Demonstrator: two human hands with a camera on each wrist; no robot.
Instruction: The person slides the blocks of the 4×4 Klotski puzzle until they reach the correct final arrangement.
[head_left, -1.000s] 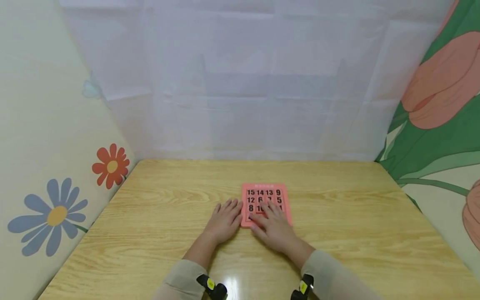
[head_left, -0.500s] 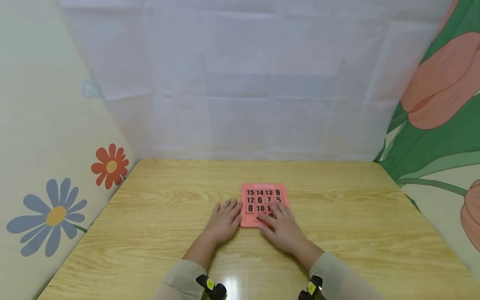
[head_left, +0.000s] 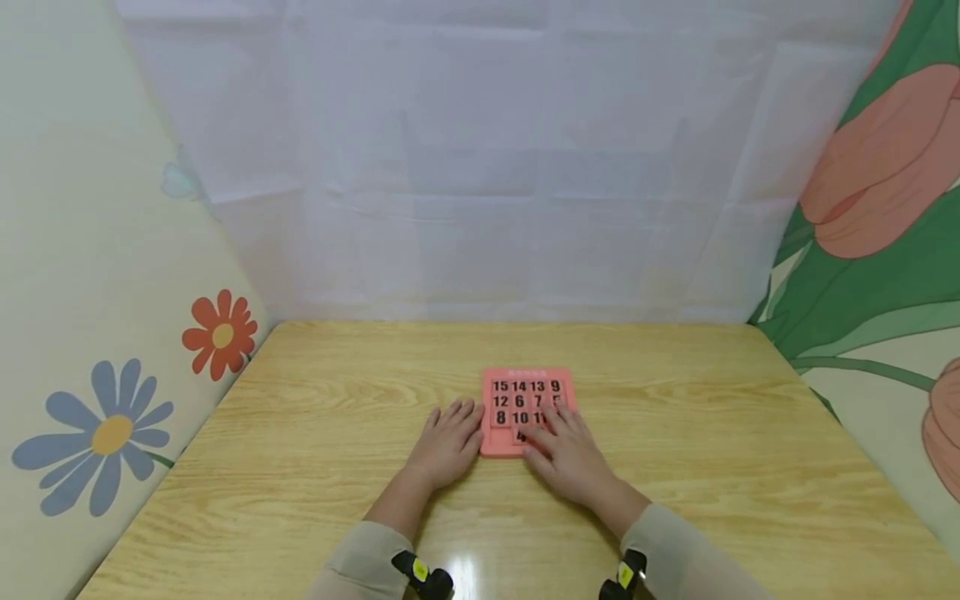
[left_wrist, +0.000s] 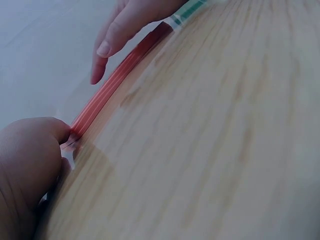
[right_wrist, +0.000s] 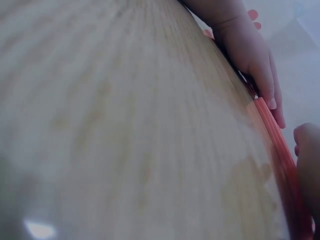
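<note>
A pink sliding number puzzle (head_left: 519, 402) lies flat on the table, its black-numbered tiles facing up. My left hand (head_left: 446, 446) rests along its left edge, fingers straight; in the left wrist view the left thumb meets the near corner of the pink frame (left_wrist: 117, 80). Over the lower right part spreads my right hand (head_left: 570, 462), index fingertip at the tile marked 4 (head_left: 521, 437) in the bottom row. An empty slot (head_left: 500, 437) shows at the bottom left. The right hand hides the tiles on the lower right. In the right wrist view, the puzzle's side edge (right_wrist: 277, 137) runs between both hands.
The wooden table (head_left: 337, 375) extends around the puzzle, with a white sheet (head_left: 480, 208) hanging behind its far edge. Flower-patterned walls (head_left: 112, 292) stand at both sides. Dark wrist cameras (head_left: 423, 575) sit on the sleeves.
My right hand has shifted right, and the 4 tile has slid from the bottom-left corner one place right, baring the corner slot. The left hand has stayed put.
</note>
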